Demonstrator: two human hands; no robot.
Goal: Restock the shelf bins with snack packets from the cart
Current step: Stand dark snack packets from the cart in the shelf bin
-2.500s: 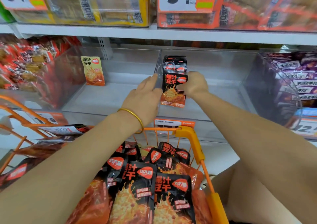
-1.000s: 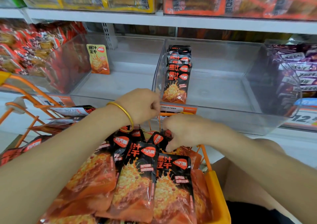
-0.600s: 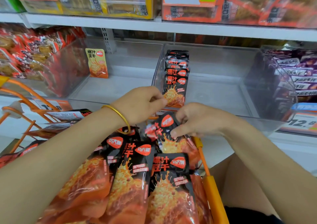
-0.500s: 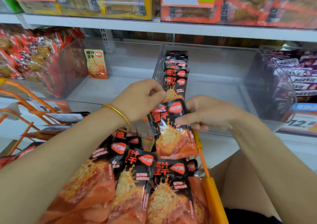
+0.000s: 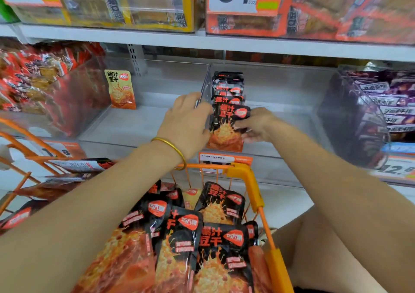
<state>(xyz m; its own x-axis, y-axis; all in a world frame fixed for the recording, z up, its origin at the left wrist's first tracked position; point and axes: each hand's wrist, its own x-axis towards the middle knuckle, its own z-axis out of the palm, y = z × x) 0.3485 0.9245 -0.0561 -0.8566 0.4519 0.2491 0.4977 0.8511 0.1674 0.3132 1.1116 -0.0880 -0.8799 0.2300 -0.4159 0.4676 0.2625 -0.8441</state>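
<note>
Both hands on one snack packet (image 5: 226,124): right hand (image 5: 258,124) pinches its right edge, left hand (image 5: 186,126) grips the left edge. It's upright between them, just in front of the row (image 5: 228,86) standing in the bin (image 5: 287,122).

Risks:
- Bin wall is right at my left fingertips; snag it and the packet skews.
- Push too hard and the row beyond my hands tips back.
- Release early and it flops toward the cart (image 5: 244,169) below my wrists.

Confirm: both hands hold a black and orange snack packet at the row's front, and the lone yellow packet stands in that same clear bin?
No: the head view shows the lone yellow packet in the next clear plastic bin leftward. Left hand and right hand hold the black and orange snack packet.
</note>
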